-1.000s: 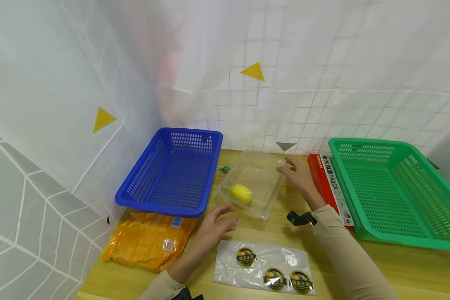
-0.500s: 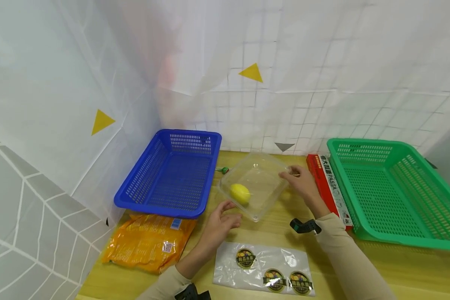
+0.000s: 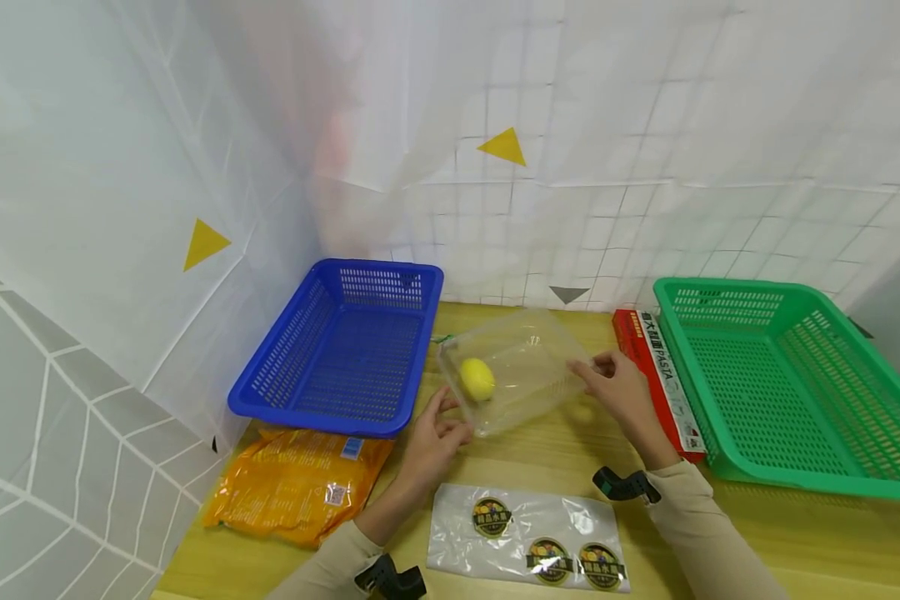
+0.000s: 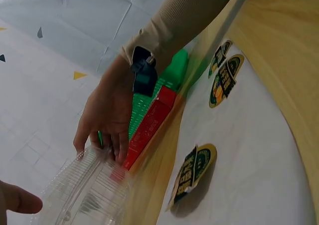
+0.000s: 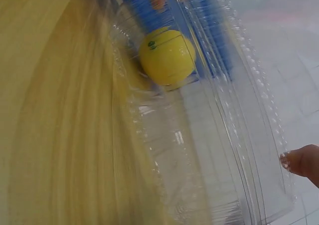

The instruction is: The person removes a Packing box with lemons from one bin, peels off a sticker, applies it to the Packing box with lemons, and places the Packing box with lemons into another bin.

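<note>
A clear plastic fruit box [image 3: 528, 367] is tilted above the table, its right side higher than its left. My right hand [image 3: 622, 392] pinches its right edge, and the thumb [image 5: 301, 162] shows at the rim in the right wrist view. Inside, a yellow lemon [image 3: 477, 380] lies at the low left end; its small green stem end faces the right wrist camera. My left hand [image 3: 435, 437] is at the box's near left corner with fingers loosely bent. In the left wrist view its thumb [image 4: 22, 199] is extended right at the box's edge.
A blue basket [image 3: 345, 421] stands to the left, with an orange packet [image 3: 300, 483] before it. On the right, a red pasta box [image 3: 648, 375] lies along a green basket [image 3: 735, 467]. In front is a white plastic bag [image 3: 525, 537] with round fruit stickers.
My right hand has taken hold of the box's right edge and raised it, moving slightly right and nearer. The lemon has shifted slightly left. My left hand has moved up to the near left corner.
</note>
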A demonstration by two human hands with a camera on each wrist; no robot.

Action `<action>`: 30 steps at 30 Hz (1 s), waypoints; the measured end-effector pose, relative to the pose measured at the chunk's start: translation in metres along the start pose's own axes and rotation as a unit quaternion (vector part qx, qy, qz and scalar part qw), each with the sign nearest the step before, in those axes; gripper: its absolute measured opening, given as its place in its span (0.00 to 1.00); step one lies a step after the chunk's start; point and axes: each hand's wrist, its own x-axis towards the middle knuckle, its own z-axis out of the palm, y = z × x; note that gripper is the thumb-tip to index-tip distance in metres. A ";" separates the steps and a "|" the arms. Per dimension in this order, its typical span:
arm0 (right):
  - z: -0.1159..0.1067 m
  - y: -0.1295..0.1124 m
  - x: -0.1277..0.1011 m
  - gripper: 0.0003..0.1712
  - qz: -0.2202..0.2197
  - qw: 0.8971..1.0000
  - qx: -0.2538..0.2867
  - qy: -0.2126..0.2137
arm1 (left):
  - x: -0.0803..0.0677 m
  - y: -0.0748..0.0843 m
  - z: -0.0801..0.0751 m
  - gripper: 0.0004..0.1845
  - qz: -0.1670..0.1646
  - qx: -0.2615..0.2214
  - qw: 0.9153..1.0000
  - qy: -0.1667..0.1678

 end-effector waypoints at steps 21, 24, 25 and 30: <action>-0.005 0.001 -0.036 0.41 0.011 0.999 -0.024 -0.032 | 0.006 -0.006 -0.009 0.40 0.024 0.053 0.998 0.011; -0.005 0.001 -0.041 0.40 0.015 0.999 -0.017 -0.033 | 0.006 -0.006 -0.010 0.41 0.016 0.065 0.998 0.015; -0.005 0.001 -0.043 0.40 0.016 0.999 -0.017 -0.033 | 0.006 -0.006 -0.010 0.41 0.014 0.068 0.997 0.016; -0.005 0.002 -0.051 0.40 0.021 0.999 -0.025 -0.032 | 0.005 -0.007 -0.011 0.41 0.007 0.069 0.997 0.018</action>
